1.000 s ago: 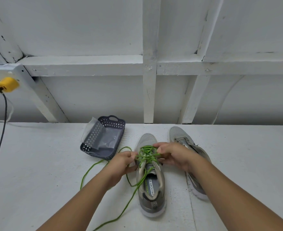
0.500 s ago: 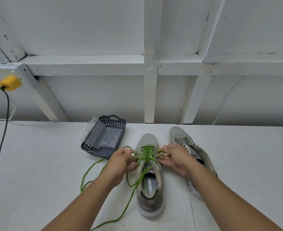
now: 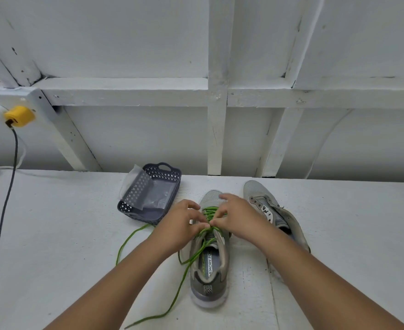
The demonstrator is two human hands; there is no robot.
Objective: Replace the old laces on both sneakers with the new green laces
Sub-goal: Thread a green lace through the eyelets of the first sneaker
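Sneaker [image 3: 209,265] | toe away, heel near | both hands' grips pinch green lace [image 3: 209,214]

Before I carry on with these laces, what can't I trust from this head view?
- Upper eyelets of the green-laced grey sneaker: covered by both hands.
- Left hand and right hand grip on the green lace: fingertips overlap.
- Dark perforated plastic basket contents: crumpled clear wrap hides them.

Basket [image 3: 134,206] close left; unlaced sneaker [image 3: 277,217] close right.
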